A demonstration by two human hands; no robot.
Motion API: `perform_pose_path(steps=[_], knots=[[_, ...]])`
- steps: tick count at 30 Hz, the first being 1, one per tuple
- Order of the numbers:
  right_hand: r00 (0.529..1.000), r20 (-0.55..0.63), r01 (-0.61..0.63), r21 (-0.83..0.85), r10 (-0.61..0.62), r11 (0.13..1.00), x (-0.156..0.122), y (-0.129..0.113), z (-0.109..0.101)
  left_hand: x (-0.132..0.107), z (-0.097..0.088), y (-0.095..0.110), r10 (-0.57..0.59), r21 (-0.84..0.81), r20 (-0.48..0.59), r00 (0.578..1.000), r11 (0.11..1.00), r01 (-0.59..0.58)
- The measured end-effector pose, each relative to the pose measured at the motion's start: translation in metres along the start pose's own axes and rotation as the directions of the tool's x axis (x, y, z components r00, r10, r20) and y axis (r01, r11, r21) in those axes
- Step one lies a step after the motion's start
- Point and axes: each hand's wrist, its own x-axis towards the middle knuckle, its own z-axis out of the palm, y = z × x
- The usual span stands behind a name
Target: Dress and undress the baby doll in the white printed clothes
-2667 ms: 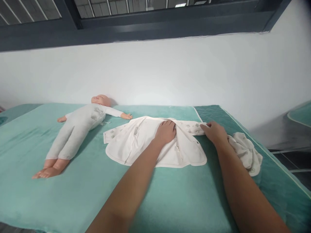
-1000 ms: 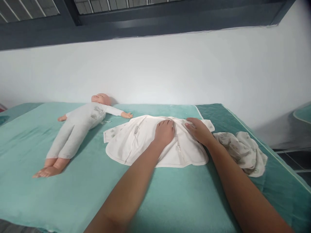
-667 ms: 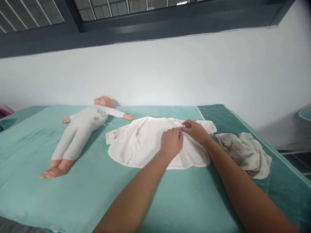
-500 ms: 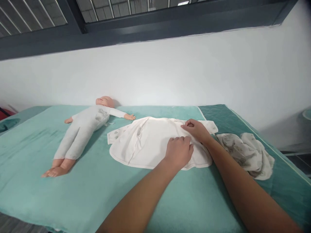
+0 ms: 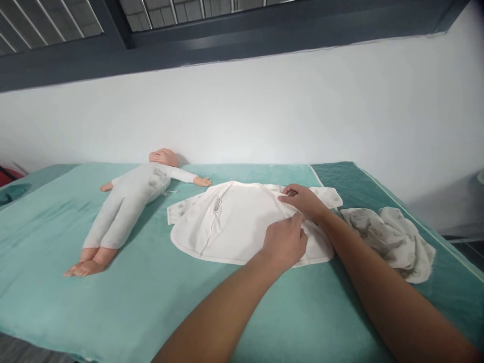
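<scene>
A white baby shirt (image 5: 242,222) lies spread flat, its long sleeves stretched to the sides and small printed marks showing on them. My left hand (image 5: 285,239) rests low on its right half, fingers curled and closed on the cloth, the fingertips partly hidden. Just above and to the right, my right hand (image 5: 304,200) has its fingers and thumb bent together at the cloth near the right sleeve. What exactly lies between those fingers is hard to make out. To the left, a baby doll (image 5: 132,196) in a white suit lies on its back, one arm reaching toward the shirt.
A crumpled pale printed cloth (image 5: 397,242) lies right of my right forearm. Everything rests on a green padded cover (image 5: 151,312) with a darker green section at right. Behind it stands a white wall (image 5: 242,116) under a dark window frame (image 5: 227,40).
My left hand has shifted slightly right, its index finger now reaching up closer to my right hand. My right hand has barely moved. The doll and crumpled cloth stay in place.
</scene>
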Motion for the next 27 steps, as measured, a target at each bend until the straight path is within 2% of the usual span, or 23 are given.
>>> perform_pose_path(steps=[2, 7, 10, 14, 17, 20, 22, 24, 27], knots=[[1.000, 0.013, -0.008, 0.006, 0.008, 1.000, 0.006, 0.000, -0.003, 0.001, -0.001, 0.001, -0.015, -0.010, 0.014, 1.000, 1.000, 0.015], [0.986, -0.155, -0.071, -0.011, 0.069, 0.997, 0.021, 0.008, -0.008, 0.004, -0.001, 0.001, -0.052, 0.001, 0.050, 0.997, 0.999, 0.052], [0.976, -0.215, -0.067, -0.094, 0.046, 0.993, 0.025, 0.013, -0.002, 0.004, -0.002, 0.000, -0.017, 0.066, 0.036, 0.999, 0.998, 0.015], [0.957, -0.281, -0.011, -0.285, -0.073, 0.959, 0.022, 0.016, 0.006, -0.001, -0.007, 0.005, 0.180, 0.235, -0.085, 0.980, 0.959, -0.156], [0.935, -0.289, 0.087, -0.379, -0.207, 0.921, 0.017, 0.012, 0.003, -0.006, -0.009, 0.011, 0.386, 0.257, -0.057, 0.921, 0.897, -0.360], [0.910, -0.243, 0.234, -0.364, -0.334, 0.902, 0.010, 0.004, -0.002, -0.010, -0.005, 0.013, 0.523, 0.146, 0.070, 0.849, 0.837, -0.528], [0.917, -0.151, 0.304, -0.333, -0.368, 0.893, 0.004, -0.001, -0.001, -0.011, -0.002, 0.013, 0.551, 0.027, 0.134, 0.824, 0.829, -0.559], [0.928, -0.018, 0.344, -0.350, -0.373, 0.871, -0.001, -0.002, 0.005, -0.010, -0.001, 0.011, 0.549, -0.085, 0.168, 0.819, 0.835, -0.543], [0.916, 0.132, 0.397, -0.447, -0.380, 0.802, -0.006, 0.004, 0.019, -0.008, -0.003, 0.008, 0.529, -0.187, 0.180, 0.830, 0.846, -0.499]])
